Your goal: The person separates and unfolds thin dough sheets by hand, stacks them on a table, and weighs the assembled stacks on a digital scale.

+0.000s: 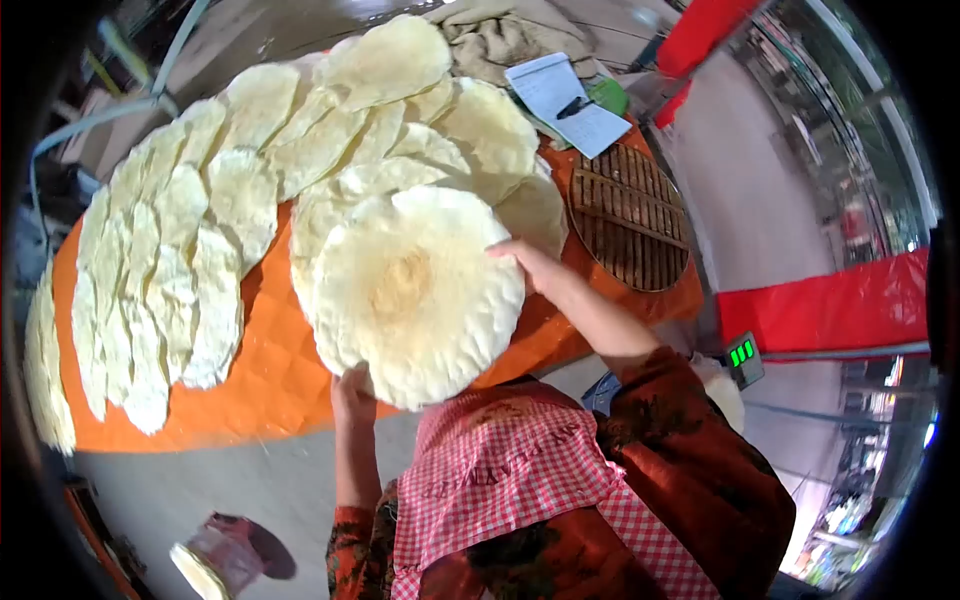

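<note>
A large round flatbread (415, 290), pale with a browned middle, is held tilted above the orange-covered table. My left hand (354, 398) grips its lower left edge, fingers partly hidden beneath the bread. At its upper right rim, my right hand (528, 264) is closed with the thumb on top. Directly behind it lies a pile of overlapping flatbreads (490, 135), partly covered by the held one. More flatbreads (180, 270) spread in overlapping rows over the left side of the table.
A round slatted wooden board (630, 215) lies at the table's right end. Beyond it are an open notebook (560, 85) with a dark pen and a crumpled cloth (515, 35). A scale display (742, 355) glows green at right. A plastic bag (222, 555) sits on the floor.
</note>
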The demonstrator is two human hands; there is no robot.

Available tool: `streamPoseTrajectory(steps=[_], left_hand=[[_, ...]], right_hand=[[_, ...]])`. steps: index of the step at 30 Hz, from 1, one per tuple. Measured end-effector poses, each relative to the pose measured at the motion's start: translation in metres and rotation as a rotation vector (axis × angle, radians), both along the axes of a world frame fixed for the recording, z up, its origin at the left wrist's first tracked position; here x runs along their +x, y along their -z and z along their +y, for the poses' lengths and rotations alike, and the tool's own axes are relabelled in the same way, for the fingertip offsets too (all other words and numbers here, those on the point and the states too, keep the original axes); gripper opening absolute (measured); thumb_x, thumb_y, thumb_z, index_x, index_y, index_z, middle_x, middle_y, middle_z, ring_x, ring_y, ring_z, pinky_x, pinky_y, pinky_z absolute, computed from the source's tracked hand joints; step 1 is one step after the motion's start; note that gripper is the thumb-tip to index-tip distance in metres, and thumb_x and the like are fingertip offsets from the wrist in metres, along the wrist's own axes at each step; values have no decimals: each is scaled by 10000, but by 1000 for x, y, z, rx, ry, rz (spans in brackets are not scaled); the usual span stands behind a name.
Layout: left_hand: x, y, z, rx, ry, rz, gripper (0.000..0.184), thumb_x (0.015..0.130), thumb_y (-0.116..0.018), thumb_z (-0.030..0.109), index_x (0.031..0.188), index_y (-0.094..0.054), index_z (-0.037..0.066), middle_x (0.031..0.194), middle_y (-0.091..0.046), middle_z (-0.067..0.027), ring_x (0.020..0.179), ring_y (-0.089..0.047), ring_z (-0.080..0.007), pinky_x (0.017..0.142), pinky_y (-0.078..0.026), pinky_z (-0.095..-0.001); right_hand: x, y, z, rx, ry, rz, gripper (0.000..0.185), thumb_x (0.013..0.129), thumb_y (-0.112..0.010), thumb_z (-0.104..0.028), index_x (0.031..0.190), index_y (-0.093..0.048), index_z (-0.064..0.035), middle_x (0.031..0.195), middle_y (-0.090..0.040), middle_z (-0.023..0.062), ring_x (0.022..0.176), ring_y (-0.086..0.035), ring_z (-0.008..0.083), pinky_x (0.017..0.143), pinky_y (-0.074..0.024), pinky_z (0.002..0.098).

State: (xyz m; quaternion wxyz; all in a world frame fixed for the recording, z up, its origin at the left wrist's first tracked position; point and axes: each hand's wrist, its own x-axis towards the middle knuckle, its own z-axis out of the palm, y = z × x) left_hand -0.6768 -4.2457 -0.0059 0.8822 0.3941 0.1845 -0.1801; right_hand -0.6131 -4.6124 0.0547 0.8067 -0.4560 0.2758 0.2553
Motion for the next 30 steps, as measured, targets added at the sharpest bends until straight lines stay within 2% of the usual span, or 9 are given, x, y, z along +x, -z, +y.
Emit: streamPoseTrajectory(steps=[4,5,6,7,9,11,22,27,30], left_hand=[[15,41,22,113,74,179,485,847,-517,148,1285,-476,-56,1274,-533,-156,1153,-532,-293,980,-443,-420],[29,35,12,175,115,143,487,845,-521,144,1287,-474,-54,1274,-532,-156,1153,-531,-294,979,-443,-419],[43,29,-6,240,166,91,489,843,-526,139,1289,-471,-53,1273,-532,-157,1153,-531,-295,979,-444,-418],[56,24,-31,304,222,30,491,841,-530,135,1291,-469,-51,1273,-532,-157,1152,-530,-295,979,-444,-416],[66,9,-80,414,296,-101,496,837,-539,126,1295,-465,-48,1272,-532,-158,1152,-528,-296,978,-445,-413],[64,-9,-117,481,347,-219,502,833,-548,117,1299,-461,-45,1272,-532,-158,1152,-527,-298,977,-446,-411],[-99,-62,-340,326,1079,-352,557,796,-606,50,1321,-437,-23,1268,-529,-151,1146,-521,-292,968,-452,-393],[-276,-53,-504,77,1366,-446,627,782,-614,3,1359,-369,-2,1294,-491,-115,1170,-502,-243,983,-438,-364],[-342,-40,-569,57,1494,-342,637,792,-604,-5,1376,-348,15,1318,-469,-112,1197,-483,-238,1006,-421,-364]], right_hand=[[-40,101,-3,-177,-264,-709,336,845,-636,-118,1143,-619,38,1116,-653,90,1046,-592,142,907,-482,328],[-46,93,8,-32,-47,-500,317,880,-611,-146,1155,-621,11,1131,-648,76,1055,-586,158,934,-461,326],[-52,206,1,-473,-106,-1058,309,895,-592,-161,1166,-621,-13,1149,-638,68,1065,-575,190,978,-421,340],[-65,173,0,-685,-38,-1406,302,893,-587,-166,1155,-627,-23,1211,-602,83,1130,-526,232,1009,-385,360],[-85,64,17,-257,127,-711,664,792,-630,-149,1383,-380,24,1286,-516,209,1236,-435,267,1024,-361,366],[-106,73,11,-550,156,-553,830,738,-627,-130,1447,-230,40,1281,-506,230,1218,-458,255,1021,-364,346],[-500,46,-144,-1043,1043,-345,621,795,-695,-151,1352,-442,-40,1130,-611,68,978,-577,149,830,-491,332],[-700,33,-199,-805,1287,32,674,805,-655,-52,1415,-368,-43,1245,-559,73,1031,-576,147,899,-474,314],[-772,19,-223,-685,1461,-249,661,805,-617,-23,1416,-365,-41,1258,-556,58,1047,-576,149,906,-475,313]])
